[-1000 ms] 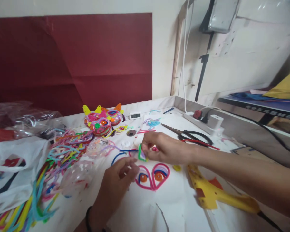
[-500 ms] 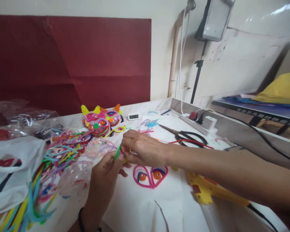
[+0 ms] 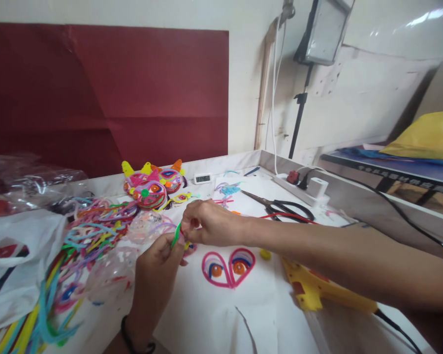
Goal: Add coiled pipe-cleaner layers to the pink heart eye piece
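Note:
Between thumb and fingers, my left hand [image 3: 158, 265] pinches a short green pipe cleaner [image 3: 176, 234]. My right hand [image 3: 210, 223] meets it from the right, its thumb and fingertips closed at a small red bit beside the green one. Whether that bit is a separate pipe cleaner I cannot tell. On the white paper below lie two pink-edged teardrop eyes [image 3: 229, 268] with orange pupils. Part of a similar pink and yellow piece shows under my fingertips, mostly hidden.
Left lie loose coloured pipe cleaners [image 3: 96, 228] and a white plastic bag [image 3: 40, 231]. Finished decorated masks [image 3: 151, 191] and a small digital timer [image 3: 202, 178] stand behind. Black scissors [image 3: 280, 206], a power strip [image 3: 299, 191] and a yellow glue gun [image 3: 328, 290] are on the right.
My right hand has shifted and turned slightly at the green pipe cleaner, and its fingertips show more. The left hand keeps its pinch. The view has moved a little.

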